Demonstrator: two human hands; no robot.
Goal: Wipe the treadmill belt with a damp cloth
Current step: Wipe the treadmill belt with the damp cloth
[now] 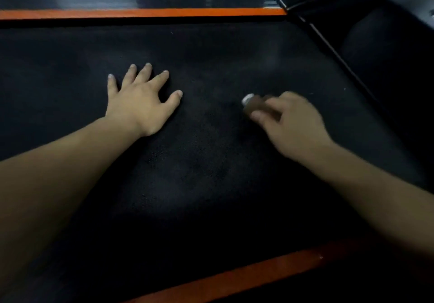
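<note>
The black treadmill belt (206,161) fills most of the head view. My left hand (141,98) lies flat on it with fingers spread, left of the middle. To the right, my right hand (291,119) is blurred and grips a small brown thing with a pale round end (250,104), held just above or against the belt. I cannot tell what that thing is. No cloth shows in this view.
An orange stripe (141,13) runs along the belt's far side rail, and another orange stripe (246,274) along the near side. The dark motor cover and frame (375,44) rise at the right. Faint pale smears mark the belt's surface.
</note>
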